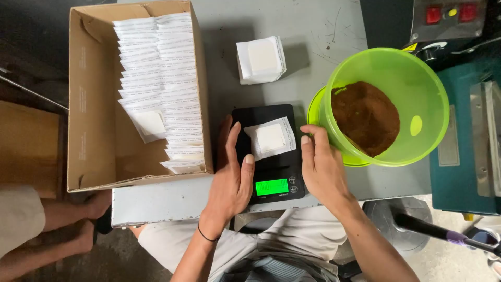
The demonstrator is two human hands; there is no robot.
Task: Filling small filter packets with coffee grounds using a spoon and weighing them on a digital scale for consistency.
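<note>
Both hands, left hand [230, 175] and right hand [319, 166], spread flat, flank the scale [269, 175] at the worktop's near edge, bearing a light, limp white sachet [270, 138], best pinched by an edge.

**Bare arms, one thin black band**

Both forearms are bare, with no sleeves in view and no gloves. The left hand [232, 175] has a thin black band [207, 236], like a hair tie or cord, around the wrist; it is plain and narrow. The right hand [322, 166] carries no ring, watch or band that shows. The fingernails are short and unpainted. Below the arms, the lap is covered by light grey-beige shorts [292, 232], loosely creased, with a darker grey-blue fold of cloth [271, 269] at the bottom edge.
</note>
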